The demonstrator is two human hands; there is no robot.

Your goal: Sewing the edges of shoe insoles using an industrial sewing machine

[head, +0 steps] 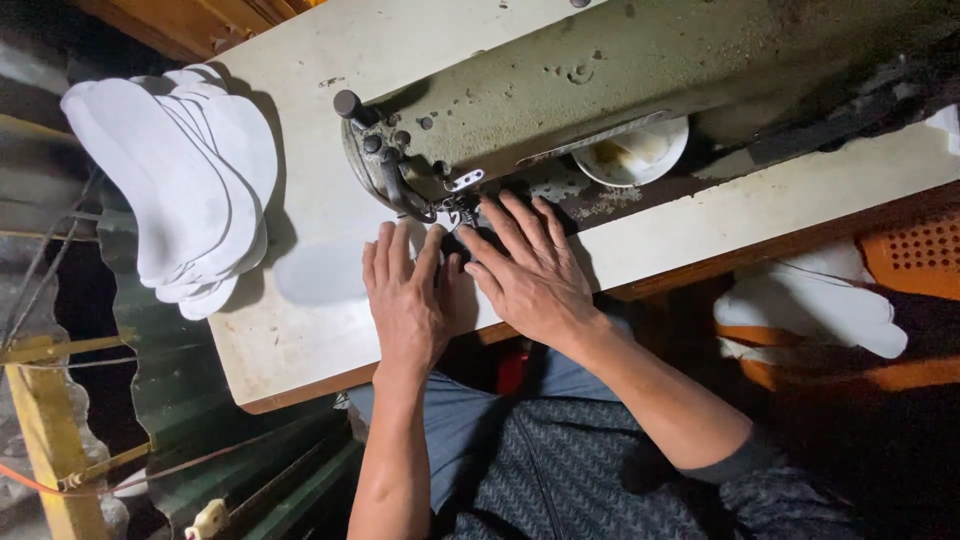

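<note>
My left hand (pixel 405 295) lies flat, fingers together, on a white fabric piece (pixel 322 270) on the table top. My right hand (pixel 525 265) lies flat beside it, fingers spread, pressing the same piece close to the needle and presser foot (pixel 462 208) of a worn green sewing machine (pixel 600 80). The part of the fabric under the foot is mostly hidden by my fingers. Neither hand grips anything; both press down.
A stack of white cut fabric pieces (pixel 175 185) hangs over the cream table's (pixel 290 340) left end. A small white bowl (pixel 630 152) sits by the machine. More white pieces (pixel 810 300) lie in an orange basket (pixel 915 255) at right. Corrugated sheet (pixel 170 370) at left.
</note>
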